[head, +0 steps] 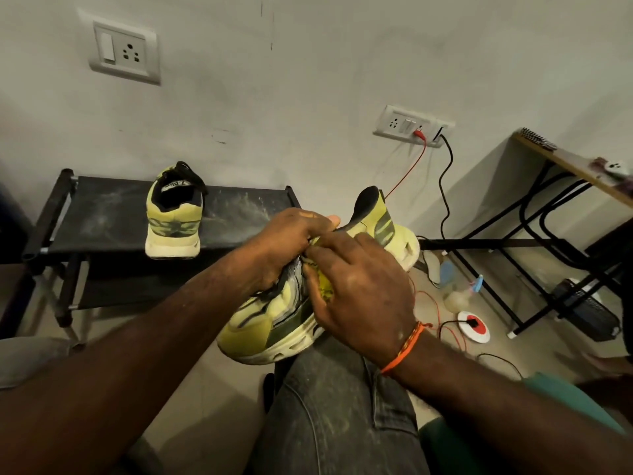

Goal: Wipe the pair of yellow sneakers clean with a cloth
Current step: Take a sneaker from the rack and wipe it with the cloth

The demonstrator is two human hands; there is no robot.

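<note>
A person sits with one knee [337,402] raised, in dusty grey jeans, and that knee serves as the landmark here. Resting on top of the knee is a yellow sneaker [274,323], lying on its side with the toe pointing back toward the person and the heel lifted away toward the wall. Propping it there likely keeps it steady while it is worked on.

The left hand [284,248] sits on the far left side of the sneaker, above the knee, its fingers curled into the shoe's opening and gripping the upper, probably to stop it sliding. The right hand [359,289], with an orange thread bracelet [406,347] at the wrist, lies over the sneaker's side, directly above the knee. Its fingers bend around a small bunched piece of yellow cloth [323,286] and press it against the shoe, so wiping seems to be under way on this shoe.

Beyond the knee and to the left, a low black rack [102,217] stands against the wall. The second sneaker [174,214] of the pair sits on its dusty top shelf, heel facing the person, seemingly waiting its turn or set aside.

Beyond the knee to the right, red and black cables [445,186] run from a wall socket [411,126] down to the floor, beside a desk [565,162] with black metal legs.
</note>
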